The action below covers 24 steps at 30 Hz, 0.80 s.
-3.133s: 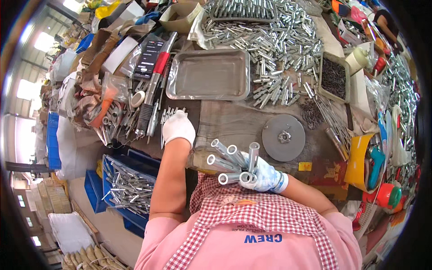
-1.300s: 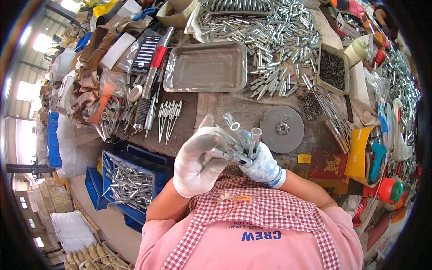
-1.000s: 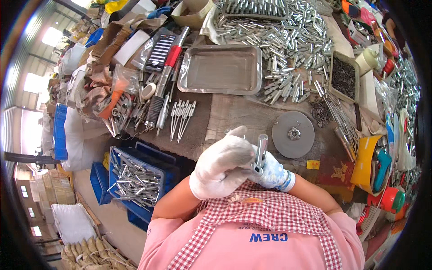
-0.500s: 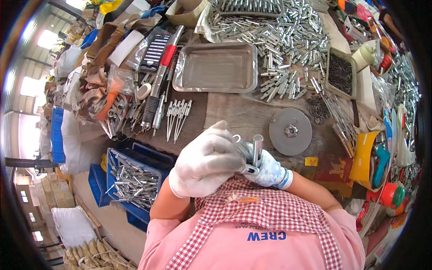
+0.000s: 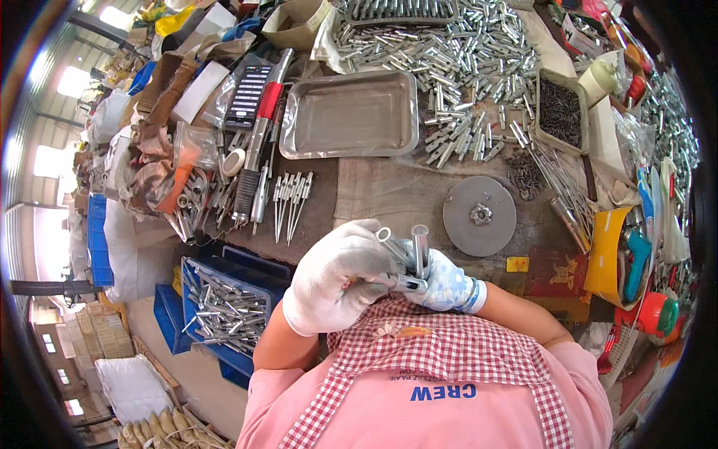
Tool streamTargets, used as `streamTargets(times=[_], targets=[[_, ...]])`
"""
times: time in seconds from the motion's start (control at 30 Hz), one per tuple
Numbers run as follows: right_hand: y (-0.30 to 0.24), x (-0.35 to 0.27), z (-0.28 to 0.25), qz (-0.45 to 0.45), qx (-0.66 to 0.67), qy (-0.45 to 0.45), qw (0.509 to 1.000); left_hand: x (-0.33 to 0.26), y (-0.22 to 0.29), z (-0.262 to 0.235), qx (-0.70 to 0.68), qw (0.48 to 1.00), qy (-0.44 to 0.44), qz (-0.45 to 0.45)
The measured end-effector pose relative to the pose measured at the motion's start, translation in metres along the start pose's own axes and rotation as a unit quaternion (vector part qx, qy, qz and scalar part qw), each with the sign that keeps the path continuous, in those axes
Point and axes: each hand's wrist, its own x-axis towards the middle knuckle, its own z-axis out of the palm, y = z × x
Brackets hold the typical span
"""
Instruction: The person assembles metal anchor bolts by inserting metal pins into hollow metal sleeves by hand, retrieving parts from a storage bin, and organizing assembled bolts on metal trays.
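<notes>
In front of my apron several shiny metal tubes are held between my two gloved hands. My left hand [image 5: 336,278], in a white glove, is closed with its fingertips pinched around a short metal tube [image 5: 410,284] lying sideways. My right hand [image 5: 449,286], in a blue-patterned glove, is closed around an upright metal tube [image 5: 420,253]. Another tube [image 5: 387,241], its open end facing up, tilts between the hands; which hand grips it I cannot tell. The right fingers are partly hidden behind the tubes.
A grey round disc [image 5: 479,216] lies beyond my right hand. Farther off are a metal tray [image 5: 350,151], a heap of metal tubes [image 5: 479,56] and a box of dark pins [image 5: 561,112]. Thin rods with metal ends [image 5: 292,198] lie left; a blue crate [image 5: 232,278] of tubes stands lower left.
My left hand's raised fingers have come down and curled in, showing more of the tubes. The tubes have tilted slightly and shifted a little to the left.
</notes>
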Motion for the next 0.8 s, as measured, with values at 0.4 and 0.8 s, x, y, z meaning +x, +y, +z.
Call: streamTargets(times=[0.4, 0.8], targets=[[0.008, 0.001, 0.0, 0.049, 0.065, -0.004, 0.997, -0.002, 0.006, -0.016, 0.182, 0.982, -0.046, -0.001], [0.021, -0.004, 0.003, 0.062, 0.11, 0.065, 0.99, -0.029, -0.12, -0.038, 0.563, 0.693, 0.02, -0.45]])
